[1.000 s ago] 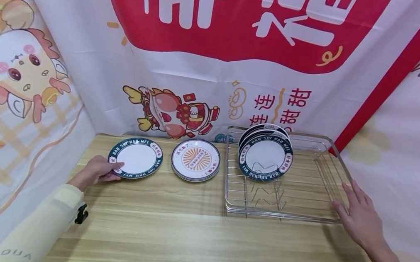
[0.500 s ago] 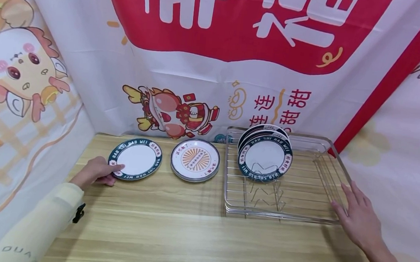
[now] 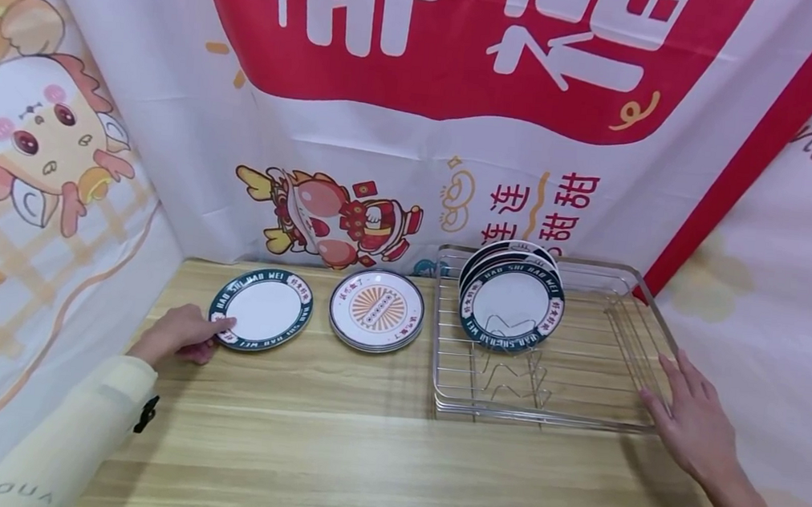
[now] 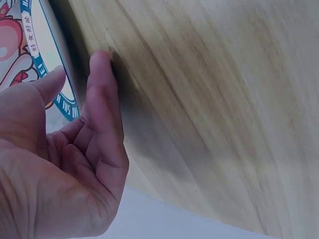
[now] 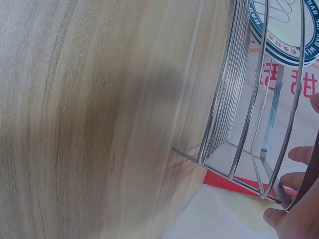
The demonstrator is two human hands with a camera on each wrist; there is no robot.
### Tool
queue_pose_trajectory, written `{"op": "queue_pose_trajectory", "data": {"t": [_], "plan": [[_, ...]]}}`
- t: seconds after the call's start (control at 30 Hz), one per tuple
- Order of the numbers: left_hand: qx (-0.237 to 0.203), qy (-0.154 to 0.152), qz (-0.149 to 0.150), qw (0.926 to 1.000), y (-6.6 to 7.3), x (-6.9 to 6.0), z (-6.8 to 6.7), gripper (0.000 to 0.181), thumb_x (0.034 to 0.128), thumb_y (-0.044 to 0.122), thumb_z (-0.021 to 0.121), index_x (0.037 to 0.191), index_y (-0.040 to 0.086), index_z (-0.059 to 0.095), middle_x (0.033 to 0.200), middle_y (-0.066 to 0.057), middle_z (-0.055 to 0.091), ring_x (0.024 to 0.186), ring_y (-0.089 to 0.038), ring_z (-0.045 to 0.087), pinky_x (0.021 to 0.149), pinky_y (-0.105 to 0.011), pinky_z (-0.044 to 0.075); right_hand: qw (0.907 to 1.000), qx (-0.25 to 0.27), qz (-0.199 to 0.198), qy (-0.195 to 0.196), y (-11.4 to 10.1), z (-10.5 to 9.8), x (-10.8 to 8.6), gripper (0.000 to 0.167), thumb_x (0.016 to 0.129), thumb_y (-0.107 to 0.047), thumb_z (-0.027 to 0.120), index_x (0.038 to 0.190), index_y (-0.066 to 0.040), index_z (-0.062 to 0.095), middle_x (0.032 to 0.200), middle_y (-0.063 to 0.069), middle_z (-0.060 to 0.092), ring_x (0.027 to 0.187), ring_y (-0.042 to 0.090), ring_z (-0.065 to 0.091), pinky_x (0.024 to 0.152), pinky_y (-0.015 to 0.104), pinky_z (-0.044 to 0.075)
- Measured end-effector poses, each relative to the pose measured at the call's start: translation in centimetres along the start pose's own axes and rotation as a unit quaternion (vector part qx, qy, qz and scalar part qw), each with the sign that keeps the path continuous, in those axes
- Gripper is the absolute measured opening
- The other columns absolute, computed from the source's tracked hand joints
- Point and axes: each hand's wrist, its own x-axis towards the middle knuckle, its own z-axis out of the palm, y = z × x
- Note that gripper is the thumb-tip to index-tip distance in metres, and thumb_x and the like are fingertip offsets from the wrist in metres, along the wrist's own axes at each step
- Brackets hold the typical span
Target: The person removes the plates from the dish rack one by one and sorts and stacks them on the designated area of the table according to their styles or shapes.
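Note:
A white plate with a dark green lettered rim lies on the table at the left. My left hand has its thumb over this plate's left rim. In the left wrist view, the hand's index finger stands apart from the plate, the other fingers bent. At the right, my right hand holds the right side of a wire rack; in the right wrist view its fingers curl over the metal rim. Several green-rimmed plates stand tilted in the rack's left part.
Between the left plate and the rack sits a stack of white plates with an orange sunburst design. Behind the table hangs a red and white printed cloth; more printed cloth borders both sides.
The left hand has shifted slightly left, its lower fingers moving out from beneath the plate's edge. That plate's near edge sits slightly lower. The right hand stays on the rack.

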Motion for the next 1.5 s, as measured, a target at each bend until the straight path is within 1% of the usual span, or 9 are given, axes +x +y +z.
{"op": "queue_pose_trajectory", "data": {"t": [0.17,0.33,0.57,0.7,0.8,0.9,1.03,1.37,1.5], "plan": [[0.002,-0.002,-0.006,1.0,0.0,-0.5,-0.6,0.058,0.1082,0.048,0.054,0.078,0.002,0.07,0.066,-0.006,0.071,0.057,-0.015,0.069,0.056,-0.027,0.052,1.0,-0.002,0.001,-0.003,0.0,0.1,0.0,0.069,0.11,-0.041,0.051,0.16,0.003,0.033,0.17,0.031,0.02,0.138,0.064,0.032,0.091,0.084,0.038],[0.062,0.012,-0.019,0.9978,0.5,-1.2,-1.5,0.061,0.1081,0.052,0.05,0.072,0.008,0.07,0.066,-0.006,0.07,0.061,-0.018,0.068,0.065,-0.037,0.049,1.0,0.0,-0.003,-0.001,0.1,0.1,0.0,0.068,0.109,-0.039,0.053,0.159,0.003,0.034,0.17,0.031,0.02,0.137,0.065,0.033,0.09,0.084,0.038],[0.144,0.099,-0.012,0.9845,1.1,-1.2,-1.9,0.067,0.107,0.06,0.043,0.066,0.012,0.064,0.06,-0.004,0.059,0.061,-0.022,0.053,0.069,-0.046,0.042,1.0,0.0,-0.006,0.0,0.2,0.1,0.1,0.069,0.11,-0.041,0.051,0.16,0.003,0.034,0.17,0.031,0.02,0.137,0.064,0.033,0.09,0.084,0.038],[0.146,0.157,0.027,0.9764,2.1,-0.5,-1.9,0.062,0.1065,0.06,0.046,0.092,0.003,0.068,0.081,-0.015,0.069,0.075,-0.032,0.062,0.072,-0.055,0.046,1.0,0.0,-0.006,-0.002,0.1,0.1,0.1,0.069,0.11,-0.041,0.051,0.16,0.003,0.034,0.17,0.031,0.02,0.137,0.065,0.033,0.09,0.084,0.038],[0.153,0.197,0.056,0.9668,4.1,-0.1,-1.6,0.064,0.1055,0.059,0.049,0.117,-0.002,0.066,0.107,-0.025,0.073,0.092,-0.041,0.066,0.075,-0.06,0.049,1.0,-0.002,-0.007,-0.002,0.1,0.0,0.1,0.069,0.11,-0.041,0.052,0.16,0.003,0.033,0.17,0.031,0.02,0.137,0.065,0.033,0.09,0.084,0.038],[0.154,0.217,0.081,0.9606,6.9,-0.1,-1.2,0.066,0.1054,0.057,0.052,0.131,-0.003,0.063,0.118,-0.028,0.072,0.097,-0.043,0.068,0.071,-0.053,0.051,1.0,-0.002,-0.007,-0.002,0.1,0.0,0.1,0.069,0.11,-0.041,0.052,0.16,0.003,0.033,0.171,0.03,0.019,0.137,0.064,0.033,0.09,0.084,0.038],[0.136,0.229,0.118,0.9566,10.9,-0.6,-0.3,0.061,0.1048,0.052,0.058,0.133,-0.002,0.061,0.117,-0.027,0.072,0.094,-0.04,0.068,0.068,-0.045,0.051,1.0,-0.003,-0.006,-0.004,0.0,0.0,0.1,0.069,0.11,-0.042,0.051,0.16,0.003,0.033,0.171,0.03,0.019,0.138,0.064,0.033,0.09,0.084,0.038],[0.114,0.244,0.207,0.9405,19.3,-0.9,1.8,0.05,0.1029,0.047,0.068,0.13,0.005,0.066,0.115,-0.016,0.075,0.098,-0.033,0.07,0.079,-0.046,0.058,0.9998,0.008,-0.015,0.002,0.0,0.2,0.1,0.068,0.109,-0.037,0.055,0.16,0.003,0.034,0.171,0.031,0.019,0.136,0.066,0.033,0.089,0.085,0.037],[0.111,0.221,0.247,0.9369,22.7,-1.2,3.3,0.048,0.1006,0.048,0.071,0.126,0.008,0.069,0.106,-0.011,0.075,0.091,-0.028,0.07,0.077,-0.044,0.058,0.9998,0.009,-0.016,0.006,0.0,0.0,0.1,0.067,0.109,-0.036,0.055,0.159,0.004,0.035,0.17,0.031,0.019,0.135,0.067,0.034,0.091,0.085,0.036]]}}
